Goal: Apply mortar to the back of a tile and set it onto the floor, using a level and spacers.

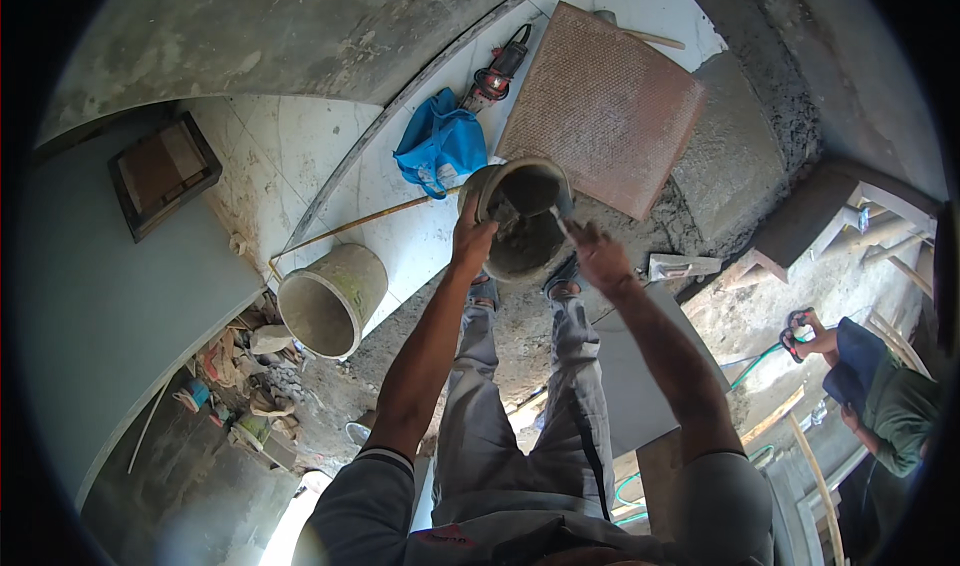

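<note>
My left hand (472,236) grips the near left side of a round bucket (525,246), tipped toward me above my feet, with wet grey mortar inside. My right hand (598,256) is closed on a tool handle (569,227) at the bucket's right side, apparently a trowel; its blade is hard to make out. Beyond the bucket lie a perforated rusty brown board (606,100), a blue bag (443,141) and a red-black power tool (498,69). A metal float (682,266) lies right of my right hand.
An empty cylindrical bucket (320,311) lies at left beside rubble (255,381). A long thin stick (350,224) crosses the white tiles. A framed panel (168,174) is at far left. Wet cement (725,146) borders the board. Another person (890,406) works at lower right among wooden poles (815,476).
</note>
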Tool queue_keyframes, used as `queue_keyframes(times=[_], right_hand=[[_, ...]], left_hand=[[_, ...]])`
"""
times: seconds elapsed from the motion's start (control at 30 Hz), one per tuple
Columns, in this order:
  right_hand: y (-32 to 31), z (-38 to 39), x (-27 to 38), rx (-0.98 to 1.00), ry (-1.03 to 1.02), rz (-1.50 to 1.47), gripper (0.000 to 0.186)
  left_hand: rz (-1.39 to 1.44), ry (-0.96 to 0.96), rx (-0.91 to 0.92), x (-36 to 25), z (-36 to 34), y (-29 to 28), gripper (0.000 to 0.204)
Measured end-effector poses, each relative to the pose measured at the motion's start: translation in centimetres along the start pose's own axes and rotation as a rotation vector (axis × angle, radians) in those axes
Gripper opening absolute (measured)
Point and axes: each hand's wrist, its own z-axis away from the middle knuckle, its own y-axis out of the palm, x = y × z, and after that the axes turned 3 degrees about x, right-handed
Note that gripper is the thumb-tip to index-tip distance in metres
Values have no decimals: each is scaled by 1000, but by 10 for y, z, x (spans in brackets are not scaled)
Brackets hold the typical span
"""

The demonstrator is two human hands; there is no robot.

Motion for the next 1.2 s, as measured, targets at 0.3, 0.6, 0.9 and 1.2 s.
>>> queue_keyframes(times=[0.3, 0.6, 0.9, 1.2], right_hand=[[39, 42, 49, 101, 207, -418, 61], [2, 16, 24, -198, 202, -524, 55], [25, 59, 27, -117, 119, -510, 56], [-11, 62, 9, -148, 113, -724, 56]], left_hand=[[163, 242, 21, 14, 22, -3, 66], [224, 234, 98, -10, 24, 3, 58], [217, 136, 8, -2, 26, 12, 60], [249, 99, 48, 5, 31, 18, 61]])
